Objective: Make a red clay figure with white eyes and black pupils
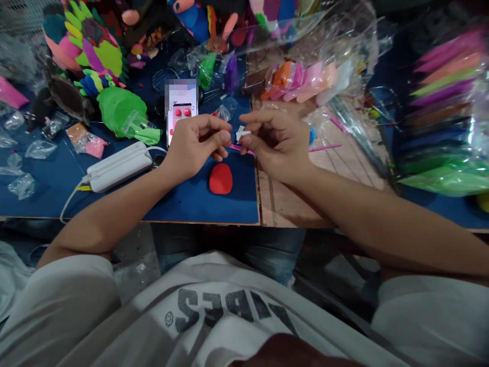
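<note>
My right hand (280, 145) pinches a small white piece of clay (242, 133) between thumb and fingers. Facing it, a short gap away, is my left hand (200, 142), its fingers curled and the thumb pressed towards them; whatever may be in them is too small to make out. Below both hands, a flat rounded red clay piece (220, 179) lies on the blue board (191, 204). A pink stick tool (324, 148) shows partly behind my right hand. A phone (182, 99) displaying red shapes stands just behind my left hand.
A white power adapter (120, 165) with a cable lies to the left. Clay models, including a green one (122, 109), crowd the back left. Bagged coloured clay (301, 81) is behind my right hand, more packets (443, 102) at far right. A wooden board (294, 204) adjoins the blue one.
</note>
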`<state>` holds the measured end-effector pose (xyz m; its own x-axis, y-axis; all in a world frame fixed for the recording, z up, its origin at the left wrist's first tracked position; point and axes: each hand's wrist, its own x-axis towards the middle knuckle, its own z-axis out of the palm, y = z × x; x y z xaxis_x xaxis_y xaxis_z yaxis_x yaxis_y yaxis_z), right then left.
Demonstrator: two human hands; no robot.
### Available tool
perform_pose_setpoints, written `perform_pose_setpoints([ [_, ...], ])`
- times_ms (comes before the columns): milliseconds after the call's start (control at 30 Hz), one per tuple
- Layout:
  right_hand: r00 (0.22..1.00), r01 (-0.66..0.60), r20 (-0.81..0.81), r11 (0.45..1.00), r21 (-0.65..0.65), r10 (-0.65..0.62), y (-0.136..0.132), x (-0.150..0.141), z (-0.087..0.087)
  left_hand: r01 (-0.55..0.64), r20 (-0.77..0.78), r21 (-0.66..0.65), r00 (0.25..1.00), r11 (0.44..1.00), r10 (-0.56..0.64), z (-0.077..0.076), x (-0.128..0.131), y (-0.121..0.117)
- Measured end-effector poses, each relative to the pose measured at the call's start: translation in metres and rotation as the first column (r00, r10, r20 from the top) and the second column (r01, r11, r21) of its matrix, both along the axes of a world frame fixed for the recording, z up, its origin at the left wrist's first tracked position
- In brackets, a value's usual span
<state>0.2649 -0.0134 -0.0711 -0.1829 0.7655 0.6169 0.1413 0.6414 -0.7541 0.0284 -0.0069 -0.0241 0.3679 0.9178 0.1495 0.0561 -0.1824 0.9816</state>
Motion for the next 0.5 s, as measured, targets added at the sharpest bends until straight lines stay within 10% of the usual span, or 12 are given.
perform_pose_setpoints([
  [500, 0.978, 0.053, 0.182, 0.966, 0.251, -0.101, -0.0072, -0.0043, 0.0070, 0.064, -0.044, 0.126, 0.997, 0.990, -0.059, -0.0044, 0.0002, -0.0061],
])
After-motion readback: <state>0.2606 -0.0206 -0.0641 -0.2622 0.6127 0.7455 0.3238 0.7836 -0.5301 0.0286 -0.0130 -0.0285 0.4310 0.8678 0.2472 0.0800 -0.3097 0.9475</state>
